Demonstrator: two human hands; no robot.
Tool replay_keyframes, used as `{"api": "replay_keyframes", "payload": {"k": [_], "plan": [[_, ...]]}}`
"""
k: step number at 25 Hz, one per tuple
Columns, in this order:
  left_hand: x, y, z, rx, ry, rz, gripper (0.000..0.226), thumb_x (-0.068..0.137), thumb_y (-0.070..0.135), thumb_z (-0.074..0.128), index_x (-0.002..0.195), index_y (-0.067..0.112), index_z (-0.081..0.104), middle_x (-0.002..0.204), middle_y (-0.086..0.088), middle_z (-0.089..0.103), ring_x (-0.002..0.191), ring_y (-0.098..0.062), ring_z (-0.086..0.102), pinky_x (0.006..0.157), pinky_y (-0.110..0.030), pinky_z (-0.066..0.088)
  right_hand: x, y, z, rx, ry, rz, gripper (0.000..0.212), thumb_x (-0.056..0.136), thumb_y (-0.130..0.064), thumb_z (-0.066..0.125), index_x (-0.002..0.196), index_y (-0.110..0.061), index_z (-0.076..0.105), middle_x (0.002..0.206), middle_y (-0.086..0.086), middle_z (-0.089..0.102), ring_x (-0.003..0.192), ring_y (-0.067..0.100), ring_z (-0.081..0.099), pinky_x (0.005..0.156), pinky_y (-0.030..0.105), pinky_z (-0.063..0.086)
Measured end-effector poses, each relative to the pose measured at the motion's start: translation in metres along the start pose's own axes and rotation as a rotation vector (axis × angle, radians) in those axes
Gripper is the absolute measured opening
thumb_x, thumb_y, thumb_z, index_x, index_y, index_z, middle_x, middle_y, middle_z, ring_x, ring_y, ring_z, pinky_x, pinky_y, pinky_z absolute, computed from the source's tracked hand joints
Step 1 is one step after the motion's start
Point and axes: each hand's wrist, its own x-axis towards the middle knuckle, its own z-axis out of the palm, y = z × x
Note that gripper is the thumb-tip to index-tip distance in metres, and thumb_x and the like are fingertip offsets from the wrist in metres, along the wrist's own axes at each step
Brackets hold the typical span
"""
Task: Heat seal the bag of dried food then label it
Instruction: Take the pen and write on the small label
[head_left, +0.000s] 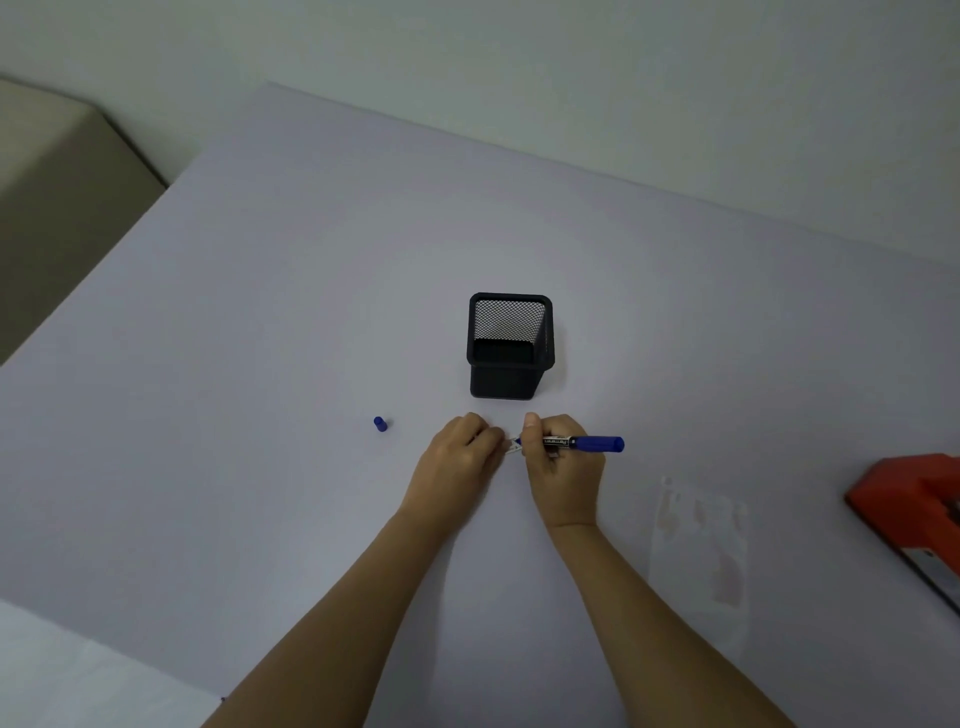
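The bag of dried food (704, 551) lies flat on the pale table (260, 364), near and to the right, just right of the person's right forearm and well apart from both hands. It is clear and faint against the tabletop; pale pieces show inside, but I cannot tell from here whether its top edge is sealed. The orange heat sealer (914, 512) sits at the right edge, only partly in sight, just beyond the bag. By my reckoning the sealing is likely behind us and the labelling is in hand, not finished: nothing is stuck on the bag that I can make out.

From the head camera, the right hand (563, 462) is clenched round a blue marker (582, 443), barrel lying across, its capped end pointing right and its writing end pointing left. A loose blue cap (380, 424) stands on the table off to the left, so the tip is bare. The left hand (460, 457) has its fingers curled, fingertips pinched on something small and white at the marker's tip, perhaps a label; it is too small to say. Just beyond the hands stands an empty black mesh pen holder (510, 345).
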Motion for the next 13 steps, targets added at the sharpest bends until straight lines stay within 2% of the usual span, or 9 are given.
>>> {"api": "replay_keyframes", "payload": {"k": [2,4,6,9,11,13], "plan": [[-0.003,-0.001,0.001,0.015,-0.019,0.018,0.006,0.079,0.009,0.068,0.082,0.003,0.068,0.075,-0.01,0.063,0.062,-0.023,0.059,0.055,-0.03,0.052,0.0,0.001,0.0,-0.009,-0.003,0.003,0.043,0.089,-0.027,0.048,0.06,0.003,0.055,0.057,0.015,0.055,0.052,0.02,0.049,0.05,0.029,0.042],[-0.007,0.0,0.0,0.025,-0.03,0.025,0.017,0.07,0.003,0.079,0.084,0.004,0.068,0.077,-0.009,0.063,0.063,-0.023,0.058,0.059,-0.026,0.048,0.0,0.001,0.0,-0.007,-0.006,0.009,0.044,0.088,-0.028,0.048,0.061,0.004,0.055,0.057,0.016,0.056,0.051,0.027,0.052,0.05,0.032,0.042],[-0.008,0.0,-0.001,0.03,-0.028,0.038,0.02,0.069,0.001,0.079,0.085,0.003,0.068,0.078,-0.01,0.063,0.064,-0.023,0.057,0.063,-0.024,0.043,0.001,0.001,0.0,-0.005,0.008,0.006,0.043,0.088,-0.029,0.048,0.061,0.004,0.056,0.057,0.016,0.057,0.051,0.029,0.053,0.05,0.03,0.043],[-0.006,0.001,-0.004,-0.008,-0.018,0.015,0.01,0.08,0.009,0.069,0.087,0.001,0.069,0.08,-0.011,0.064,0.067,-0.024,0.06,0.067,-0.023,0.043,0.001,0.001,0.0,-0.007,0.019,0.004,0.042,0.089,-0.028,0.048,0.061,0.003,0.057,0.057,0.014,0.058,0.05,0.027,0.053,0.049,0.028,0.043],[-0.005,0.003,-0.009,-0.11,0.007,-0.073,0.021,0.089,0.017,0.055,0.092,0.0,0.069,0.083,-0.011,0.064,0.072,-0.021,0.061,0.07,-0.022,0.044,0.001,0.002,0.0,-0.019,0.003,-0.003,0.043,0.089,-0.028,0.049,0.059,0.002,0.055,0.056,0.014,0.057,0.049,0.027,0.052,0.049,0.033,0.042],[-0.006,0.002,-0.015,-0.184,0.012,-0.147,0.027,0.091,0.02,0.05,0.097,0.002,0.069,0.089,-0.01,0.064,0.078,-0.016,0.059,0.072,-0.019,0.046,0.0,0.003,0.001,-0.035,-0.021,-0.017,0.044,0.089,-0.027,0.049,0.057,0.003,0.052,0.053,0.014,0.054,0.046,0.028,0.049,0.047,0.036,0.04]]}}
